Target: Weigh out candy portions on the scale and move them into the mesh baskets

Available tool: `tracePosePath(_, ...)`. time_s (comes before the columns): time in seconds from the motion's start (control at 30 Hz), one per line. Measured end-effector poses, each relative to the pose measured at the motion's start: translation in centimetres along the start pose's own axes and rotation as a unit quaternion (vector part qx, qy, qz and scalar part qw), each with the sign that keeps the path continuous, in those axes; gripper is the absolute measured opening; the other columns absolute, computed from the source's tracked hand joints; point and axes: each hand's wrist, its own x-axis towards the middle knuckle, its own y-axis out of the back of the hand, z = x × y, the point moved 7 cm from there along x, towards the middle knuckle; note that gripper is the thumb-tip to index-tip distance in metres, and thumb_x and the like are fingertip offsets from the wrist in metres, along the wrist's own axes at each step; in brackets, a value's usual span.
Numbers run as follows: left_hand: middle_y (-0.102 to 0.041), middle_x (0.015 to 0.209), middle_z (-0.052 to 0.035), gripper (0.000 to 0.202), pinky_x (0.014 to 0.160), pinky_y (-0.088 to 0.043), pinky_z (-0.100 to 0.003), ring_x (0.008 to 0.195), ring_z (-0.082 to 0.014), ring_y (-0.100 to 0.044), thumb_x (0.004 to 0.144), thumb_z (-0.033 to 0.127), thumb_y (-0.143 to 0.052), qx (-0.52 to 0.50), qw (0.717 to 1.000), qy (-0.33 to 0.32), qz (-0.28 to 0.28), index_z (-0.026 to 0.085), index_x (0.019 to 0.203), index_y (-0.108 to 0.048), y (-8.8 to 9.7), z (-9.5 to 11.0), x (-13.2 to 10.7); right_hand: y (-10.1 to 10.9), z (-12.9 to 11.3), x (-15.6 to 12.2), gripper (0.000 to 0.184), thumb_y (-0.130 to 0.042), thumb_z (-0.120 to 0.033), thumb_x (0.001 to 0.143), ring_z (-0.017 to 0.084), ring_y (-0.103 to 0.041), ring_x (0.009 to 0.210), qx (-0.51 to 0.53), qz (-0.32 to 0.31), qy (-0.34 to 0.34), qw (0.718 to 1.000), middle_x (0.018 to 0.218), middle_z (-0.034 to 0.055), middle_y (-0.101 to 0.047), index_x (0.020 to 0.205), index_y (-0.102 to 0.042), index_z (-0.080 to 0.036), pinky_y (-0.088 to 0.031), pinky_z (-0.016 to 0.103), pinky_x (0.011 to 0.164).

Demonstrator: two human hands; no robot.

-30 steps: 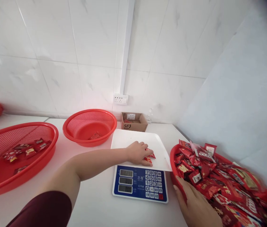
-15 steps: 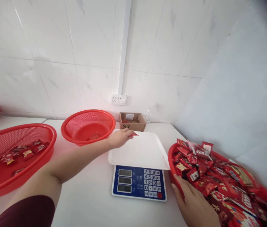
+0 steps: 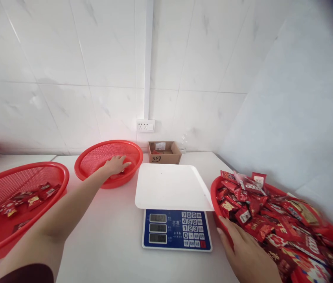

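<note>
Over the middle red plastic basket [image 3: 137, 165], my left hand [image 3: 115, 164] reaches in with its fingers apart. Part of a small packet [image 3: 122, 171] shows beneath that hand. My right hand [image 3: 247, 251] is at the near left rim of the right red basket [image 3: 214, 190], closed on its edge; some fingertips are hidden. Red snack packets [image 3: 260, 220] heap up in this basket. Between the hands stands a blue digital scale [image 3: 176, 230] with a bare white pan [image 3: 169, 188].
Several red packets [image 3: 35, 201] lie in a large red basket [image 3: 63, 175] at the left. Behind the scale, a cardboard box [image 3: 166, 158] and a clear plastic bottle [image 3: 183, 143] stand near the tiled wall [image 3: 110, 106], which has a socket [image 3: 146, 126].
My left hand has moved left from above the scale pan to the middle basket. The red packet it held is out of its fingers. My right hand stays at the rim.
</note>
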Motion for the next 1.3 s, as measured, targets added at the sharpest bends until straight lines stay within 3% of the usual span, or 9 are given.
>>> tracePosePath(0.17, -0.044, 0.145, -0.0116, 0.048, 0.108, -0.034, -0.046, 0.14, -0.0289, -0.029, 0.097, 0.044, -0.028, -0.038, 0.994, -0.068, 0.07, 0.018, 0.134, -0.044, -0.5, 5.0, -4.1, 0.6, -0.3, 0.3, 0.042, -0.035, -0.039, 0.093, 0.022, -0.066, 0.096, 0.013, 0.004, -0.009, 1.0, 0.109, 0.0079, -0.07, 0.114, -0.065, -0.02, -0.054, 0.033, 0.079)
tracePosePath(0.3, -0.058, 0.129, -0.011, 0.038, 0.102, -0.044, -0.044, 0.126, -0.0274, -0.049, 0.095, 0.042, -0.038, -0.151, 0.942, -0.23, 0.194, 0.021, 0.123, -0.053, -0.8, 10.7, -10.6, 1.4, -0.8, 0.7, 0.039, -0.036, -0.031, 0.094, 0.021, -0.064, 0.102, 0.043, -0.025, -0.037, 0.998, 0.114, 0.008, -0.068, 0.118, -0.063, -0.018, -0.053, 0.035, 0.085)
tracePosePath(0.4, -0.068, 0.106, -0.0073, 0.024, 0.085, -0.055, -0.032, 0.102, -0.021, -0.064, 0.094, 0.032, -0.046, -0.215, 0.888, -0.372, 0.165, 0.026, 0.115, -0.057, -2.3, 14.6, -15.1, 2.2, -0.7, 0.8, 0.039, -0.038, -0.031, 0.093, 0.021, -0.061, 0.11, 0.1, -0.049, -0.06, 0.992, 0.12, 0.0082, -0.066, 0.121, -0.061, -0.017, -0.051, 0.036, 0.091)
tracePosePath(0.5, -0.069, 0.09, -0.0052, 0.021, 0.069, -0.056, -0.024, 0.082, -0.0167, -0.067, 0.094, 0.026, -0.047, -0.266, 0.852, -0.441, 0.1, 0.026, 0.113, -0.056, -3.7, 17.0, -17.8, 3.6, 0.5, 0.7, 0.039, -0.04, -0.035, 0.093, 0.019, -0.058, 0.114, 0.157, -0.05, -0.081, 0.983, 0.122, 0.0084, -0.064, 0.121, -0.06, -0.017, -0.048, 0.035, 0.097)
tracePosePath(0.67, -0.066, 0.074, -0.0038, 0.017, 0.057, -0.052, -0.023, 0.063, -0.0146, -0.063, 0.095, 0.019, -0.045, -0.282, 0.802, -0.515, 0.109, 0.018, 0.106, -0.058, -4.9, 18.4, -19.9, 5.9, 6.6, -0.4, 0.043, -0.045, -0.039, 0.089, 0.026, -0.054, 0.119, 0.087, -0.008, -0.148, 0.985, 0.126, 0.0122, -0.06, 0.123, -0.059, -0.018, -0.044, 0.046, 0.101)
tracePosePath(0.83, -0.061, 0.06, -0.0006, 0.015, 0.047, -0.044, -0.021, 0.049, -0.012, -0.056, 0.095, 0.016, -0.043, -0.298, 0.755, -0.564, 0.152, 0.016, 0.095, -0.057, -7.2, 19.3, -22.1, 5.1, 11.7, -2.8, 0.057, -0.056, -0.04, 0.081, 0.032, -0.043, 0.13, -0.03, -0.099, -0.229, 0.968, 0.142, 0.0142, -0.046, 0.135, -0.05, -0.022, -0.044, 0.048, 0.099)
tracePosePath(1.03, -0.058, 0.051, 0.0036, 0.028, 0.041, -0.036, -0.021, 0.042, -0.0099, -0.053, 0.099, 0.026, -0.036, -0.286, 0.733, -0.604, 0.125, 0.021, 0.082, -0.057, -10.6, 20.5, -24.3, 4.2, 12.0, -3.1, 0.051, -0.054, -0.031, 0.081, 0.031, -0.05, 0.123, -0.085, -0.139, -0.24, 0.957, 0.141, 0.011, -0.046, 0.131, -0.053, -0.025, -0.05, 0.046, 0.089)
tracePosePath(1.17, -0.061, 0.058, 0.0014, 0.019, 0.047, -0.041, -0.021, 0.048, -0.0116, -0.057, 0.096, 0.022, -0.039, -0.306, 0.753, -0.571, 0.119, 0.02, 0.089, -0.057, -10.5, 19.8, -23.3, 4.7, 11.8, -2.3, 0.03, -0.047, -0.026, 0.084, 0.022, -0.059, 0.109, -0.043, -0.104, -0.237, 0.965, 0.122, 0.0056, -0.06, 0.108, -0.064, -0.024, -0.049, 0.036, 0.087)
tracePosePath(1.3, -0.063, 0.06, 0.0013, 0.016, 0.049, -0.044, -0.021, 0.05, -0.0121, -0.058, 0.096, 0.021, -0.04, -0.331, 0.746, -0.57, 0.098, 0.02, 0.094, -0.056, -10.5, 19.6, -22.8, 5.4, 11.5, -2.1, 0.027, -0.041, -0.024, 0.087, 0.021, -0.061, 0.102, -0.037, -0.096, -0.273, 0.957, 0.114, 0.0041, -0.063, 0.1, -0.064, -0.025, -0.05, 0.034, 0.079)
